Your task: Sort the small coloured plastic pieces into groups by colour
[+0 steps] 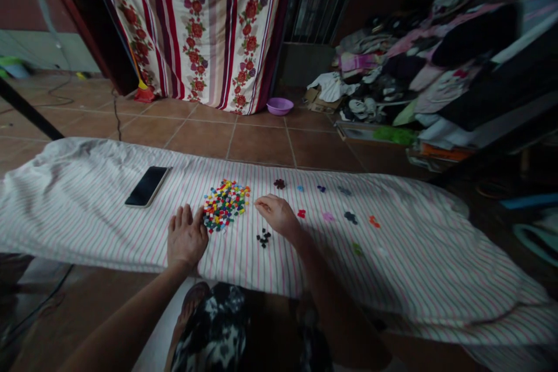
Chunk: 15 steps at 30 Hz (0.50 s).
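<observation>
A pile of small multicoloured pieces [226,204] lies on the striped cloth [143,232]. My left hand [187,238] rests flat at the pile's left edge, fingers stretched out and holding nothing. Just right of the pile is my right hand [279,215], its fingertips pinched together; whatever may be between them is too small to make out. Below it sits a group of black pieces [263,238]. Beyond it are dark brown pieces [279,184], and to its right red pieces [301,214], pink pieces [328,217] and dark grey pieces [350,218].
Farther right lie orange pieces [374,221] and green pieces [357,249]; light blue pieces [300,188] and dark blue pieces [321,189] sit behind. A phone [147,186] is on the left. Beyond stand a purple basin [279,106], a floral curtain [209,29] and heaped clothes [392,64].
</observation>
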### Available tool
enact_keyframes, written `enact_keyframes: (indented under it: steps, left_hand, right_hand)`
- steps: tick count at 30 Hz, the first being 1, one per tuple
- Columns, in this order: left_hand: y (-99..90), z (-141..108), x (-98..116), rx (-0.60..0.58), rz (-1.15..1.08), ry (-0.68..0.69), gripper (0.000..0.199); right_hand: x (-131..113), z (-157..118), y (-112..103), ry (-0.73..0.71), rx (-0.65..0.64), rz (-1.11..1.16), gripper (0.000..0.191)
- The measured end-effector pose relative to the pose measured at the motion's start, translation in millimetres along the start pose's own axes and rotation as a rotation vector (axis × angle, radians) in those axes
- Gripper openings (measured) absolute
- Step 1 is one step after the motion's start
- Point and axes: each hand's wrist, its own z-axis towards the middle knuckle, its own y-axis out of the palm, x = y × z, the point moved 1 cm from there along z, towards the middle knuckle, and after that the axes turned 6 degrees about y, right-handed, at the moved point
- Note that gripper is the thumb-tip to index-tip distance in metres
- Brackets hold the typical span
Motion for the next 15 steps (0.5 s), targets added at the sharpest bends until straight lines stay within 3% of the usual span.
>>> enact_keyframes:
  steps: [6, 15]
  left_hand:
    - [-3.1, 0, 1, -0.008, 0.018, 0.004, 0.05]
    - [-1.9, -1, 1, -0.012, 0.026, -0.001, 0.05]
  right_hand:
    - [16, -25, -5, -0.048, -0.074, -0.031, 0.018]
    - [16, -48, 3, -0.094, -0.156, -0.043, 0.031]
